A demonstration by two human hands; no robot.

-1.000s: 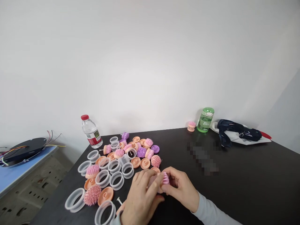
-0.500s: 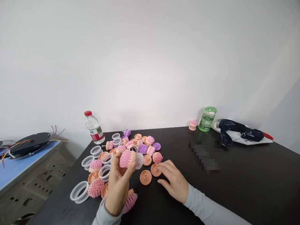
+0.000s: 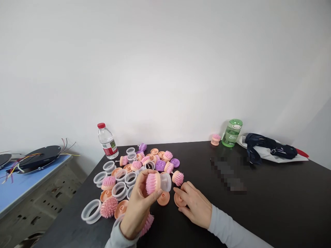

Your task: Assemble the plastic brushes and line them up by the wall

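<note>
Your left hand [image 3: 140,200] grasped a seemingly light brush [image 3: 152,184], safest by its rim [image 3: 158,182]; your right hand [image 3: 196,206] spread over a cap [image 3: 179,200].

Minimum quantities, overlap obscuring exact totals: clear rings [image 3: 96,216], ten; pink brushes [image 3: 108,181], ten; orange discs [image 3: 163,199], eight; purple brushes [image 3: 160,165], two; purple discs [image 3: 175,163], one. Exact quantity: bottles [image 3: 108,143], two.

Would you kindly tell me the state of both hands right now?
Left hand: closed around a pink-bristled brush.
Right hand: at an orange disc; whether gripping cannot be told.
</note>
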